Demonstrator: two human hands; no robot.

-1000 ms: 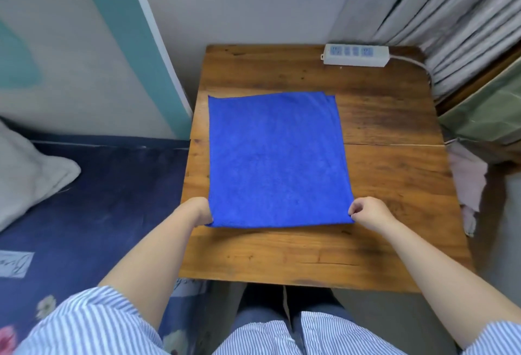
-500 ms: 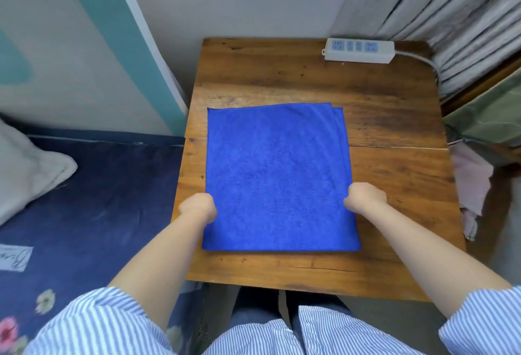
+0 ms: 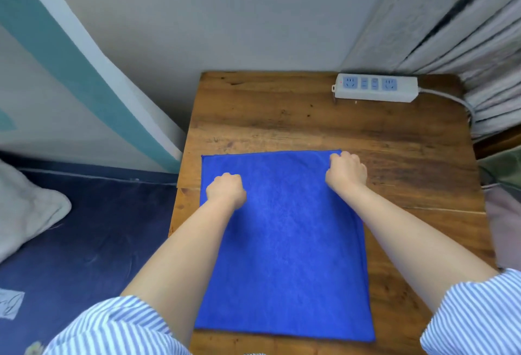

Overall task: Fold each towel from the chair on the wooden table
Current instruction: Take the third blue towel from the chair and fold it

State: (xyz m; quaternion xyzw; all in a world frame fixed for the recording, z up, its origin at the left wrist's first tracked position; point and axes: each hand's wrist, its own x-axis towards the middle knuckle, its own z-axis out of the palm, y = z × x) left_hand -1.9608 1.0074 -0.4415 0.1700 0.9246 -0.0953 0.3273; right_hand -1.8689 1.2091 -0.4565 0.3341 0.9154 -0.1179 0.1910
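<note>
In the head view, a bright blue square microfibre towel [image 3: 284, 242] is seen lying flat on the brown wooden surface [image 3: 282, 117], directly beneath both forearms. The left hand [image 3: 226, 189] is curled into a fist on the cloth, just short of its far left corner; whether a layer is pinched there cannot be told. The right hand [image 3: 346, 170] is placed at the far right corner, its fingers curled over the edge; a grip on the fabric is probable but is not plainly shown. The hands are held well apart, near opposite sides of the towel.

Beyond the right hand, a white plastic power strip [image 3: 376, 88] is positioned at the far edge of the surface.

The towel is judged to be light, soft and limp, with no stiffness of its own. It should be taken by the corners, both layers pinched together, and the edges kept taut so that sagging and creasing are avoided.
</note>
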